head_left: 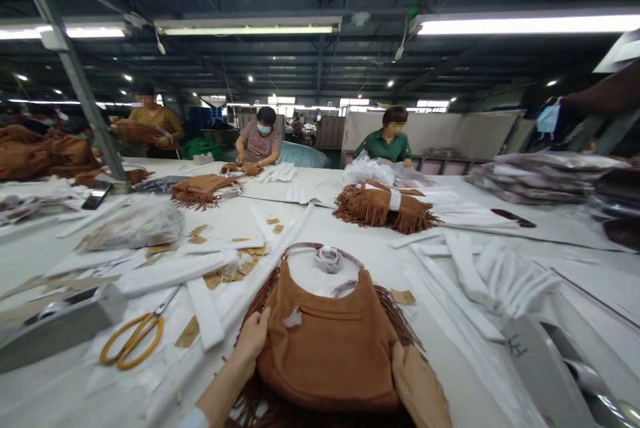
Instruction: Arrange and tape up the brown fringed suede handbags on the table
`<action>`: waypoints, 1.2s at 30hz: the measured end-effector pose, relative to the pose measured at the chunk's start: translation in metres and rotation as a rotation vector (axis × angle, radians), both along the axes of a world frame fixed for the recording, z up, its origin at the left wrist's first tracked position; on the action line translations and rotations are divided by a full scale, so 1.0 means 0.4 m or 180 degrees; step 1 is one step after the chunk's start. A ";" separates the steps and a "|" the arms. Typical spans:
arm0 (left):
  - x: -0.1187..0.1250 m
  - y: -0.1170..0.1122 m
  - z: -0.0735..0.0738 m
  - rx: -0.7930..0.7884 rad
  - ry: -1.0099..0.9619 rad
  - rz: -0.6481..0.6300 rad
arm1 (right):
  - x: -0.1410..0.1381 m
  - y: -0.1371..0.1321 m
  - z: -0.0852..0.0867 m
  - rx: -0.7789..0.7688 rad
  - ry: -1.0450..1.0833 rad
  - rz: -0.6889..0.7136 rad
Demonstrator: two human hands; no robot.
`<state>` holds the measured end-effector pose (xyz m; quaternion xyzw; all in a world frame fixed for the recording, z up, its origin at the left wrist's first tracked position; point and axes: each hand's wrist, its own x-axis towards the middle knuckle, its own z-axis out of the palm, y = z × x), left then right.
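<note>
Worktop (390,261), broad and white, carries a brown suede-like shoulder bag with long fringe (325,355), directly before me in the head view. My left hand (256,331) pinches its left edge between thumb and curled fingers; my right hand (420,381) cups the opposite side, fingertips hidden, so I can't tell whether it pinches. Held at both flanks, the bag probably lies flatter and square to me. Its looped strap (301,246) points away from me, rounded bottom towards me; strap included, the long axis runs away from me.
</note>
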<state>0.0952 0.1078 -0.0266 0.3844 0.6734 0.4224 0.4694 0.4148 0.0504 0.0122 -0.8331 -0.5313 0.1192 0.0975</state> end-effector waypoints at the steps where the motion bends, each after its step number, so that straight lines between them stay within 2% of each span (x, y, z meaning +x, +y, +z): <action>1: 0.003 0.003 -0.004 0.0063 0.0252 0.0034 | -0.002 0.000 -0.007 0.0063 -0.0168 0.0106; 4: 0.008 0.012 -0.012 0.0189 0.0839 0.0034 | -0.001 0.006 -0.030 0.0263 -0.0493 0.0412; 6: 0.010 0.016 -0.017 0.0242 0.1112 -0.0033 | 0.009 0.014 -0.036 0.0284 -0.0483 0.0423; 11: -0.007 0.023 -0.019 0.0284 0.1471 -0.0336 | 0.029 0.043 -0.013 0.0160 0.0307 -0.0007; 13: -0.022 0.031 -0.012 0.0289 0.1569 -0.0493 | 0.020 0.055 -0.003 0.0165 0.0453 0.0007; 17: -0.039 0.050 -0.001 0.0278 0.1627 -0.0711 | -0.020 0.071 -0.001 0.0263 -0.0113 0.0089; 21: -0.012 0.053 -0.009 0.0224 0.1610 -0.0585 | -0.044 0.076 -0.019 0.0240 -0.0464 0.0064; 24: 0.006 0.047 -0.015 0.0313 0.1674 -0.0400 | -0.034 0.083 -0.037 0.0445 -0.0545 0.0212; 30: -0.035 0.030 -0.033 0.0411 0.1773 -0.0226 | 0.037 0.094 -0.076 0.0639 -0.0763 0.0339; 34: -0.056 0.014 -0.057 0.0288 0.2022 -0.0269 | 0.065 0.077 -0.089 0.0237 -0.0918 0.0301; 36: -0.059 0.011 -0.055 0.0193 0.2215 -0.0389 | 0.065 0.071 -0.085 -0.0015 -0.0997 0.0299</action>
